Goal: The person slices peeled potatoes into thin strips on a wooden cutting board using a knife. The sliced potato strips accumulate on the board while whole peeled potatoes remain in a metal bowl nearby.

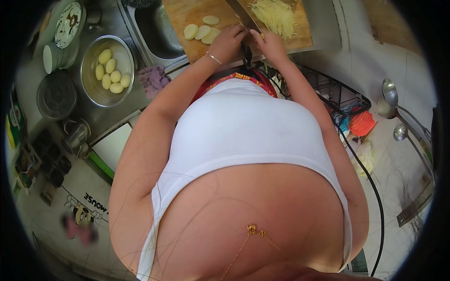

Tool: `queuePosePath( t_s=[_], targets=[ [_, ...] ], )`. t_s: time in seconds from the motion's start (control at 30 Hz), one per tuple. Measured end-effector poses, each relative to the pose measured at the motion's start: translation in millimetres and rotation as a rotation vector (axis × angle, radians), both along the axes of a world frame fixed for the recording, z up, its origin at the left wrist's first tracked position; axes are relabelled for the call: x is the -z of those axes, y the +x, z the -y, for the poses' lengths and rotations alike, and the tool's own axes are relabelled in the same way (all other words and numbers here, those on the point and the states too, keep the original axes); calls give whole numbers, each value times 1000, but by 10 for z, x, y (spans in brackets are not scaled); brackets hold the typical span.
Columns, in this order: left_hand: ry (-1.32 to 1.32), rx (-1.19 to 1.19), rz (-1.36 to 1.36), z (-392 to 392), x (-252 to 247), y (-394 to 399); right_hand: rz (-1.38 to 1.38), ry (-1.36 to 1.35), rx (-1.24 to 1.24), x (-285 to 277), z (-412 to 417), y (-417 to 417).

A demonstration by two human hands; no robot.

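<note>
A wooden cutting board [193,14] lies before me at the top of the view. My right hand [269,44] grips the handle of a kitchen knife [243,14], its blade pointing away from me across the board. Close against the blade's left side are the bent fingers of my left hand [227,40]; what they press on is hidden. Several pale potato slices [203,32] lie left of that hand. To the right of the knife sits a heap of thin potato shreds [274,15].
Left of the board is a steel sink [154,31]. Beyond it a metal bowl [107,100] holds several peeled potatoes [115,76], with a purple cloth [153,80] nearby. A black wire basket [337,91] and hanging ladles [390,92] are at the right; a black cable [369,175] runs down.
</note>
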State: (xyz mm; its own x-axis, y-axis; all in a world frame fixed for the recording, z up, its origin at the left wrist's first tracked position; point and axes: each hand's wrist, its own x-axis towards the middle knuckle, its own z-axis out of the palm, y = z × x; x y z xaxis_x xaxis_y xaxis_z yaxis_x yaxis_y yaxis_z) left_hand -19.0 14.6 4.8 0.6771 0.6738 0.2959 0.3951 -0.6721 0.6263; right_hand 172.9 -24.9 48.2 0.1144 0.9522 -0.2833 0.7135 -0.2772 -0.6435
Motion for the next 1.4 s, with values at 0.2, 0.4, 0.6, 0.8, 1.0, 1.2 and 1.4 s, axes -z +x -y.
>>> queuePosePath(
  t_s=[0.2, 0.4, 0.6, 0.8, 1.0, 1.2, 1.4],
  targets=[
    [29, -34, -12, -7, 123, -40, 55, 22, -40, -169, 226, 32],
    [-19, 3, -72, -2, 164, -87, 91, -67, -55, -157, 222, 77],
    [84, 14, -49, -2, 200, -110, 177, 33, -89, -97, 164, -28],
    [108, 27, -50, -15, 247, -101, 59, 37, -5, -61, 97, -63],
    [78, 3, -39, 0, 249, -113, 83, 6, -15, -177, 301, -40],
    [93, 14, 13, -24, 231, -97, -9, -71, 47, -201, 447, -82],
    [82, -9, 6, -12, 120, -75, 72, 11, 55, -185, 449, -95]
  ],
)
